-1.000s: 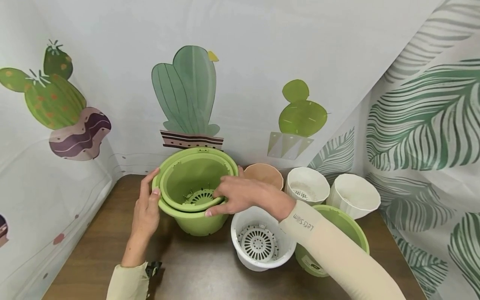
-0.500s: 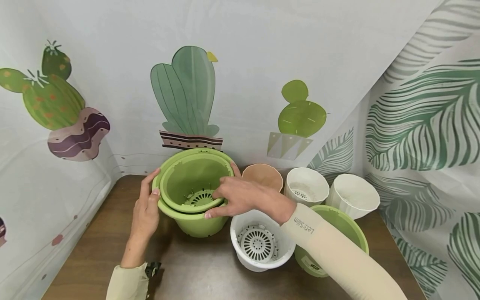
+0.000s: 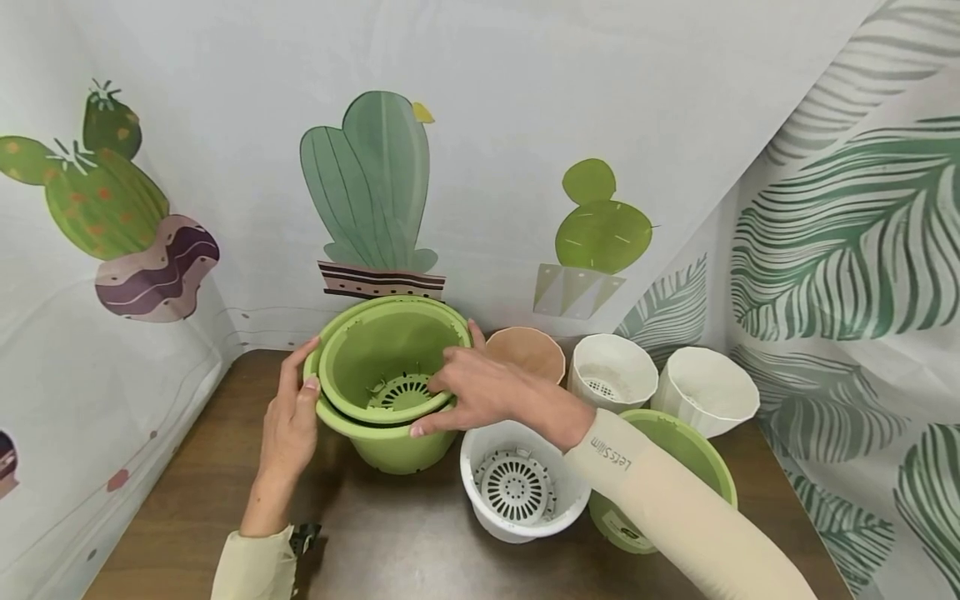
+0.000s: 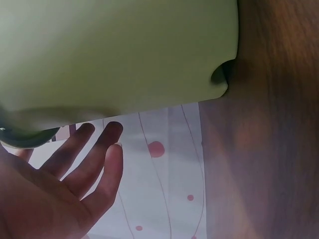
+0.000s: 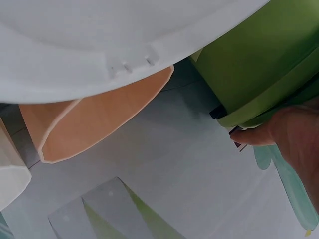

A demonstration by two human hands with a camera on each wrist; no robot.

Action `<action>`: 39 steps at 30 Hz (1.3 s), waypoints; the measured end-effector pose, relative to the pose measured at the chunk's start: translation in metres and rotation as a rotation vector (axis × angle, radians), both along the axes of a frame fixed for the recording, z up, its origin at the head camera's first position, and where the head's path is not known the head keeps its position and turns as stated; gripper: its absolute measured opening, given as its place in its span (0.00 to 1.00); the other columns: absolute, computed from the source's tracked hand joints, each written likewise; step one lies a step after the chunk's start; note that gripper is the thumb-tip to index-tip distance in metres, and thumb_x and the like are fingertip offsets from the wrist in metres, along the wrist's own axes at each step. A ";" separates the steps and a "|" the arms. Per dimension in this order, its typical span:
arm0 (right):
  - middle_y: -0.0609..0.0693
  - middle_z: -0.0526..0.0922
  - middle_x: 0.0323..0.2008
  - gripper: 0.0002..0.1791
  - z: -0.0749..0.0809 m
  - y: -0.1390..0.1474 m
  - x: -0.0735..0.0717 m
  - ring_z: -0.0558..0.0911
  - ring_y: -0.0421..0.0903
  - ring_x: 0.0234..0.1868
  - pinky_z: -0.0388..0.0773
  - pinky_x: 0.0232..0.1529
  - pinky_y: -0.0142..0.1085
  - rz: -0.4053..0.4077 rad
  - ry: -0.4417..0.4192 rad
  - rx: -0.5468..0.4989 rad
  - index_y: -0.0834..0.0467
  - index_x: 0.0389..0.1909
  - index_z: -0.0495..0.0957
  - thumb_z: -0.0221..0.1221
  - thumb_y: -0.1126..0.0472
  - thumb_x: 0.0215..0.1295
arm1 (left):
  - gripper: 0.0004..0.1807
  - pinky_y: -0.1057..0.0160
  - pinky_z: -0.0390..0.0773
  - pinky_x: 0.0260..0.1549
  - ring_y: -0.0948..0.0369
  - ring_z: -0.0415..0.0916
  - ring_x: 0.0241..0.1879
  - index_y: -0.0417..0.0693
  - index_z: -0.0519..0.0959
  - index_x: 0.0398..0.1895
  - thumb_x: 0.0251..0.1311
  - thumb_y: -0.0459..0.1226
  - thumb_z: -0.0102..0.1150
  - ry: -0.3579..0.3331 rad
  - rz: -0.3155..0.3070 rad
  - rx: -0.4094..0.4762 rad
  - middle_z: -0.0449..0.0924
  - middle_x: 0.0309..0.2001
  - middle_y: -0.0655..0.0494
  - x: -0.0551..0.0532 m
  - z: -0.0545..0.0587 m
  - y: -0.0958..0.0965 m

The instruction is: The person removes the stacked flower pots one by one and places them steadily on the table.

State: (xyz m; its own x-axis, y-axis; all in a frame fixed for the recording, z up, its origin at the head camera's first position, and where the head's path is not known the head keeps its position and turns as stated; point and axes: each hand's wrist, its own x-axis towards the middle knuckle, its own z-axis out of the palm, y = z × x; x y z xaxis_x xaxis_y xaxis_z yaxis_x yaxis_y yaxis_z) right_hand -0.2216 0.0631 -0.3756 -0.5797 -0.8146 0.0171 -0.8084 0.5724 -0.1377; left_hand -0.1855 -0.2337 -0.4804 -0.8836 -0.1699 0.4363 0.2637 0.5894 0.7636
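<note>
A green flower pot (image 3: 384, 354) sits inside a larger green flower pot (image 3: 397, 454) at the back left of the table, both with round rims. A slotted grate shows at the bottom of the inner pot. My left hand (image 3: 292, 425) grips the outer pot's left rim; in the left wrist view, several of its fingers (image 4: 102, 164) hang loosely below the rim. My right hand (image 3: 480, 387) grips the right side of the inner pot's rim, some fingers inside and the thumb lying low across the outer pot's rim.
Beside the nested pots stands a white pot (image 3: 476, 492) with a slotted base. Another green pot (image 3: 723, 475) is partly behind my right sleeve. A terracotta-coloured pot (image 3: 525, 346) and two white faceted pots (image 3: 611, 354) line the back, near a cactus-printed cloth (image 3: 495, 208).
The inner pot has shifted slightly right and toward the back within the outer pot, with my right hand still on its rim. My left hand has stayed in nearly the same place.
</note>
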 end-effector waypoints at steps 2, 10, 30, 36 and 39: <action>0.36 0.78 0.23 0.31 0.001 0.000 -0.001 0.75 0.41 0.43 0.37 0.73 0.78 0.002 0.006 0.002 0.48 0.42 0.92 0.61 0.24 0.65 | 0.28 0.52 0.66 0.26 0.44 0.69 0.31 0.80 0.64 0.80 0.81 0.48 0.39 0.001 -0.002 0.000 0.75 0.29 0.41 0.001 0.001 0.000; 0.37 0.76 0.21 0.30 0.004 0.000 -0.003 0.76 0.42 0.45 0.42 0.73 0.79 -0.013 0.014 -0.039 0.48 0.41 0.93 0.61 0.26 0.68 | 0.28 0.54 0.64 0.24 0.48 0.66 0.26 0.79 0.63 0.81 0.82 0.48 0.39 0.008 -0.012 -0.007 0.70 0.23 0.45 0.001 0.002 0.002; 0.36 0.66 0.13 0.27 0.012 0.001 0.000 0.68 0.41 0.33 0.66 0.55 0.56 0.065 0.147 -0.144 0.43 0.18 0.77 0.63 0.29 0.68 | 0.29 0.48 0.71 0.30 0.43 0.73 0.35 0.77 0.62 0.82 0.82 0.47 0.38 -0.003 -0.001 -0.035 0.85 0.49 0.37 0.000 0.000 0.000; 0.36 0.65 0.13 0.28 0.015 0.001 0.001 0.68 0.41 0.34 0.66 0.57 0.58 0.075 0.173 -0.159 0.43 0.16 0.74 0.63 0.30 0.68 | 0.29 0.47 0.71 0.33 0.43 0.73 0.37 0.77 0.61 0.82 0.82 0.46 0.36 -0.052 0.008 -0.031 0.85 0.50 0.38 0.001 0.000 0.000; 0.35 0.64 0.12 0.29 0.016 0.000 0.001 0.67 0.41 0.33 0.66 0.57 0.58 0.077 0.189 -0.180 0.42 0.14 0.71 0.64 0.30 0.68 | 0.29 0.47 0.72 0.34 0.43 0.74 0.38 0.77 0.60 0.82 0.82 0.46 0.35 -0.072 0.011 -0.031 0.84 0.49 0.38 0.001 -0.001 0.000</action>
